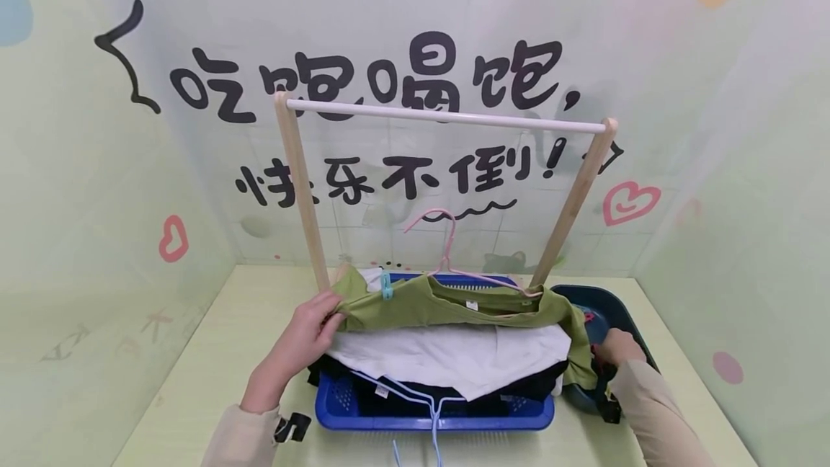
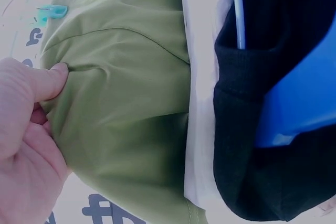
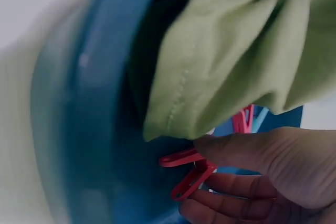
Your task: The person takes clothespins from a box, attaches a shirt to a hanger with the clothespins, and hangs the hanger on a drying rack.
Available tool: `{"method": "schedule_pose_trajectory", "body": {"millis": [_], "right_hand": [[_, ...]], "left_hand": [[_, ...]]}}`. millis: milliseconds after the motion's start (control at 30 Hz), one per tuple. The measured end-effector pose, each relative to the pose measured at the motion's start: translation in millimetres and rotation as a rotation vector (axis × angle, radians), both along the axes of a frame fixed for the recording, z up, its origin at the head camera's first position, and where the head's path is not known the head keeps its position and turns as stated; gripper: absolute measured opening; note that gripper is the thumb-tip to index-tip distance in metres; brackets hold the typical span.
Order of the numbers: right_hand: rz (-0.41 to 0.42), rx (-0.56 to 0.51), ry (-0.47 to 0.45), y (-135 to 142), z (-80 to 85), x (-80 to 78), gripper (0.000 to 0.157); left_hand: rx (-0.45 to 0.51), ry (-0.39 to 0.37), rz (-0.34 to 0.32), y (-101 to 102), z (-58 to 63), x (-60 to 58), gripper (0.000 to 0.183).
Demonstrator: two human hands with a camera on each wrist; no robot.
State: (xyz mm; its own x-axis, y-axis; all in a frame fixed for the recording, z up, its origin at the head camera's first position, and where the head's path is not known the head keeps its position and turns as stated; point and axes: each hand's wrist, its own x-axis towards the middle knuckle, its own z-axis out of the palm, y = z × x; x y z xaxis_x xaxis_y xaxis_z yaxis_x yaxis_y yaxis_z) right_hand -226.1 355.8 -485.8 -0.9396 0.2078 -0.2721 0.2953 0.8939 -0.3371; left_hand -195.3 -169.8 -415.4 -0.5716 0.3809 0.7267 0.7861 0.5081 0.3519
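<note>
**One sleeve is held, one red clip is pinched**

The green shirt [image 1: 402, 312] is spread over a white cloth [image 1: 454, 355] and a black cloth [image 1: 538, 384], above the blue basket [image 1: 434, 424] on the table [image 1: 220, 323]. The pink hanger [image 1: 449, 242] is seen at its neck hole, but the hook is not hung on the white bar [image 1: 447, 117]. A light blue clip [image 1: 387, 287] is fixed on the left shoulder.

The left sleeve is pinched between the thumb and fingers of the left hand [image 1: 311, 334]. In the dark tub [image 1: 619, 310] on the right, a red clip [image 3: 181, 158] is pinched by the right hand [image 1: 619, 348]. How hard it is squeezed cannot be told.

If the left sleeve is tugged too hard, the hanger could be pulled crooked or the neck could be slid off it, since no clip is seen on the right shoulder. The right sleeve [image 1: 580, 359] is draped over the tub, so it could be snagged when the clip is lifted. The clip could be dropped if it is held loosely. The white cloth could be dragged along too, because it is lying right under the shirt.
</note>
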Motion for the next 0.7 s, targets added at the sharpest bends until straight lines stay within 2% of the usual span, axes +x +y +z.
{"method": "schedule_pose_trajectory", "body": {"millis": [367,467,700], "right_hand": [[0.038,0.012,-0.050,0.5,-10.3,10.6,0.014],[0.045,0.017,-0.054,-0.1,-9.8,13.0,0.007],[0.045,0.021,-0.050,5.1,-12.0,10.5,0.005]], "left_hand": [[-0.012,-0.013,-0.014,0.0,-3.7,-1.6,0.023],[-0.010,-0.009,-0.009,-0.2,-3.2,-1.1,0.023],[-0.007,0.002,-0.001,-0.9,-3.5,-0.9,0.024]]}}
